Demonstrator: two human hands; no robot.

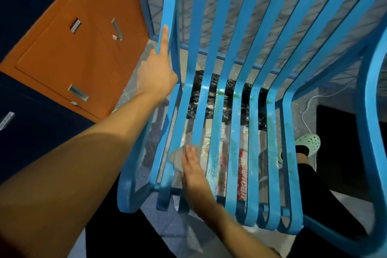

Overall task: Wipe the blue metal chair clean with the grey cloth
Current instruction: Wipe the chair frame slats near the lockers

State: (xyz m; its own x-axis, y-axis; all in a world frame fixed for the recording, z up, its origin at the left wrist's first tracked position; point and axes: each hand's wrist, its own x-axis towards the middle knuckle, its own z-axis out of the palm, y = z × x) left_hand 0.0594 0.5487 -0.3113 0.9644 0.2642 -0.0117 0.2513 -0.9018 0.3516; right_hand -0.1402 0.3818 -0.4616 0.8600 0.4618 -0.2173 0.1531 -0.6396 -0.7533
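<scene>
The blue metal chair (pixel 234 123) fills the view, its slats running from the backrest down into the seat. Green and whitish smears mark the right seat slats. My left hand (pixel 156 73) rests against the chair's left back post, index finger stretched straight up along it; the other fingers are hidden behind the post. My right hand (pixel 192 165) lies flat with straight fingers on the grey cloth (pixel 178 156), pressing it onto the left seat slats near the front edge. Only part of the cloth shows beyond the fingers.
Orange and dark blue lockers (pixel 79 58) stand close on the left. Black plastic (pixel 211 94) and printed sheeting lie on the floor under the seat. A foot in a pale clog (pixel 310 143) and a white cable (pixel 307 107) are at the right.
</scene>
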